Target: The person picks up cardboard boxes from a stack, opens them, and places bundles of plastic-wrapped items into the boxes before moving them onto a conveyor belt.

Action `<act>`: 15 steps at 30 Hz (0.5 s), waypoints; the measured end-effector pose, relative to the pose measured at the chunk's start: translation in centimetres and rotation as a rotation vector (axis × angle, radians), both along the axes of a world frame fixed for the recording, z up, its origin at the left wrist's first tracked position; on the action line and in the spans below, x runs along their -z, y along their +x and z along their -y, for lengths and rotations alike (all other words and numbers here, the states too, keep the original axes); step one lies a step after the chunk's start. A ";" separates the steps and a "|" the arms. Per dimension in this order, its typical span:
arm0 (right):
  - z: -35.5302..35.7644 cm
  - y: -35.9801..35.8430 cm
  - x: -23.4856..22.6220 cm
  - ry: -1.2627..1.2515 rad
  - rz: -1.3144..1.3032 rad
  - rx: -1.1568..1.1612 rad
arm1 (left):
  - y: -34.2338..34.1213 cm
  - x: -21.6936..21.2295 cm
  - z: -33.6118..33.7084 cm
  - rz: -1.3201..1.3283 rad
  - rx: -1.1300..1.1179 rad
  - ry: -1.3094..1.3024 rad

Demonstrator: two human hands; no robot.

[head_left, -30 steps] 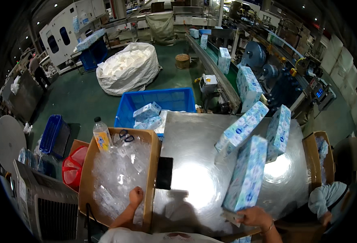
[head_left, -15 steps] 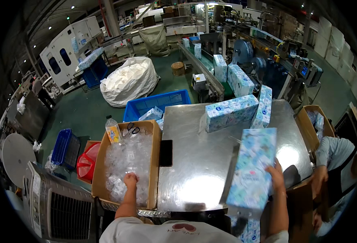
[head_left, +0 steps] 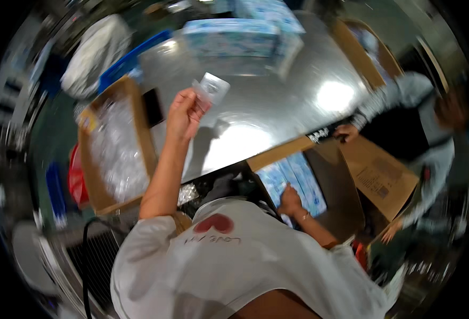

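Note:
My left hand is raised over the metal table, its fingers pinching a small clear plastic packet. Down at the table's near edge, my right hand reaches into an open carton. It rests against blue-and-white patterned tissue packs that lie side by side in there, a finger stretched out and nothing visibly gripped. Left of my left arm stands a cardboard box filled with clear plastic packets.
More tissue packs sit at the table's far side. A dark phone lies beside the packet box. To the right, a co-worker's hand touches the carton's edge near a flap. Another carton stands at the far right.
My left hand has come up out of the packet box with a clear packet. The tissue pack in my right hand has gone from above the table into the carton. My view has tilted down.

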State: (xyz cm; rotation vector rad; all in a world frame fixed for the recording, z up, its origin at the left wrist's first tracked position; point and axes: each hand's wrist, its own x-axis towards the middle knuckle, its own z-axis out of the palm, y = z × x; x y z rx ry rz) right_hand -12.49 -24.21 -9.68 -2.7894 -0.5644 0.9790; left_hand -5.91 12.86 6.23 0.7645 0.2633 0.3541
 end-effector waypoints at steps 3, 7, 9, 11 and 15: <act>2.9 -0.8 -0.5 0.088 -0.111 0.048 | 1.3 0.8 10.9 -0.042 0.462 -0.044; 3.0 -1.1 -2.0 0.129 -0.056 0.100 | 0.6 2.8 20.8 -0.405 0.924 0.386; 2.2 -1.3 -2.2 0.083 -0.079 0.140 | 0.3 3.3 22.3 -0.239 0.964 0.514; 1.3 -0.9 -2.0 0.076 -0.110 0.173 | 0.2 6.2 22.6 -0.087 0.962 0.575; 3.3 -2.3 2.9 0.268 -0.076 0.065 | -0.1 8.1 23.0 0.408 1.096 1.179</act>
